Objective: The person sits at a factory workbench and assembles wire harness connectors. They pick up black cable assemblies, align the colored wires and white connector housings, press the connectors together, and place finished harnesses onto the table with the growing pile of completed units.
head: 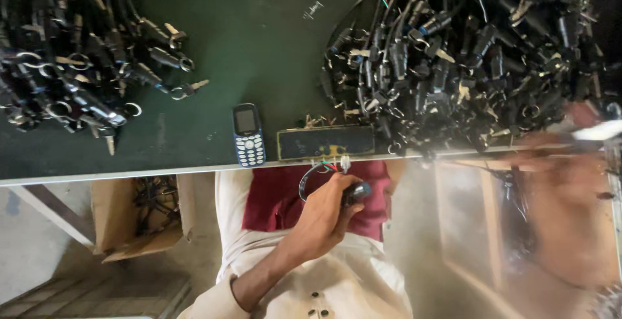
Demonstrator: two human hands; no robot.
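Blurred across the near right, the right hand (570, 196) shows no readable finger state, while the left hand (324, 212) closes around a small black lock switch (356, 192) below the table edge (129, 173), a light, rigid, smooth part best gripped by its barrel, not its thin wires (310, 175)

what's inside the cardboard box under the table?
The cardboard box stands open on the floor below the table. A tangle of dark cables shows inside. The table edge covers the box's top part, so the rest of its contents cannot be seen.
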